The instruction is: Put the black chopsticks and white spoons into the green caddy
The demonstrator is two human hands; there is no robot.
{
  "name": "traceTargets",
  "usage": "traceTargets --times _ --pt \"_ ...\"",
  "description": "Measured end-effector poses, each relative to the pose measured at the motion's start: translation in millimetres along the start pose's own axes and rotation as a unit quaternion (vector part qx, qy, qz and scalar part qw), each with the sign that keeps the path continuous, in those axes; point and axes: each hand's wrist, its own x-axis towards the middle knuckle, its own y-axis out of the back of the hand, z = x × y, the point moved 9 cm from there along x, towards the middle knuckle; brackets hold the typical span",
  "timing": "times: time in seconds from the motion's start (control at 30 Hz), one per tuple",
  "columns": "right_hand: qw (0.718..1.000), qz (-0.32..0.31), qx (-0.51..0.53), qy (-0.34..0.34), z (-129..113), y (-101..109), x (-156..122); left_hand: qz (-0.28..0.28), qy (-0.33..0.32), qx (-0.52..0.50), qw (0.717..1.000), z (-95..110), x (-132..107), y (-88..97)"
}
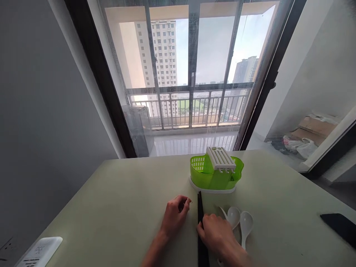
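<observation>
Two long black chopsticks (203, 248) lie side by side on the table, pointing away from me. My right hand (217, 231) is closed over their middle, thumb on the near side; its palm is hidden. Left of the chopsticks and apart from them, my left hand (175, 213) is loosely curled, thumb near the fingertips, with nothing visible in it. White spoons lie just right of my right hand: a spoon (233, 215) partly covered by the hand and another spoon (246, 224) beside it. Beyond the chopstick tips stands a green utensil basket (201, 180) with a white slotted top (221, 158).
The pale table (125, 207) fills the foreground. A dark flat object (340, 228) lies near its right edge, and a white device with a display (41, 250) at the lower left. A glass door and balcony railing (180, 107) are behind the table.
</observation>
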Motion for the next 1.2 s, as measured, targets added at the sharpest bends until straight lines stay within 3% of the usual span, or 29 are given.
traceTargets --times 0.5,0.83,0.93,1.03,1.13,1.2 --pt "0.999 -0.017 0.043 -0.003 5.5 -6.5 4.3 -0.011 0.011 0.017 1.0 3.5 2.0 0.3" --pt "0.997 -0.018 0.076 0.011 11.7 1.0 2.6 -0.009 0.01 0.007 1.0 3.3 2.9 0.5" --pt "0.995 -0.009 0.094 0.025 13.8 16.0 2.1 -0.006 0.011 -0.007 1.0 4.4 1.9 0.3" --pt "0.988 0.024 0.129 0.081 8.1 43.9 -2.2 -0.009 0.015 -0.028 0.999 8.1 -1.0 -2.8" --pt "0.963 0.1 0.188 0.166 -3.7 81.8 -9.7 -0.026 0.013 -0.099 0.995 14.8 -3.8 -9.4" --pt "0.946 0.161 0.212 0.187 -6.0 103.0 -11.6 -0.024 0.0 -0.144 0.989 20.3 -4.3 -10.4"
